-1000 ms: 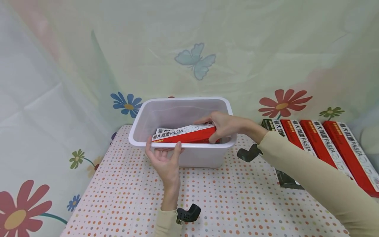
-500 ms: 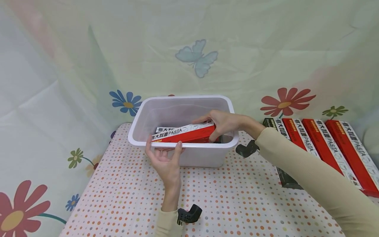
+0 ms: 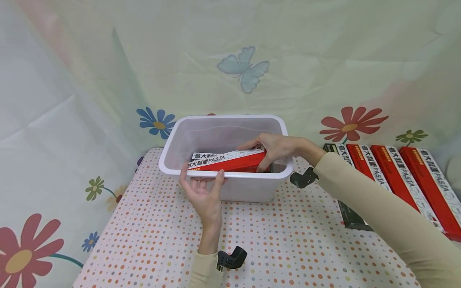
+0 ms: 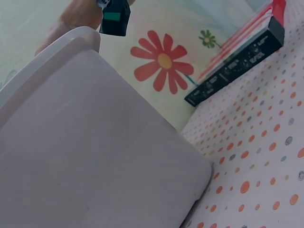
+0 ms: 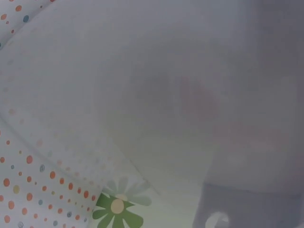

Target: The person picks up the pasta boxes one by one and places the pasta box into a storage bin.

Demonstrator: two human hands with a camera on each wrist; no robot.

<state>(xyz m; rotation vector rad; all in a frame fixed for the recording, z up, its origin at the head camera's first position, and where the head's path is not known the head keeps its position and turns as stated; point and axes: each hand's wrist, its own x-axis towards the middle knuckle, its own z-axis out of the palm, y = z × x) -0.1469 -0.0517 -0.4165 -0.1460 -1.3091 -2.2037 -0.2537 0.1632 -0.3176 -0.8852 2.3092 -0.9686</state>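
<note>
In the head view a white plastic bin (image 3: 248, 188) stands on the table. My right hand (image 3: 275, 148) reaches over its right end and grips the right end of a red-and-white pasta box (image 3: 234, 162). That box lies tilted inside, its right end higher than its left. Behind it, another pasta box (image 3: 201, 155) shows only in part. My left hand (image 3: 203, 196) holds the bin's front rim, its index fingertip over the edge near the box's left end. The left wrist view is filled mostly by the bin's outer wall (image 4: 95, 142); no left fingers show there.
To the right, several pasta boxes lie side by side: a black one (image 3: 354, 218) and red ones (image 3: 394, 172), partly behind my right sleeve (image 3: 374, 208). A dotted cloth (image 3: 151, 224) covers the table. A patterned curtain (image 3: 180, 80) hangs close behind the bin.
Both hands keep their hold, and the box has barely shifted in the bin. The whole head view has drifted slightly.
</note>
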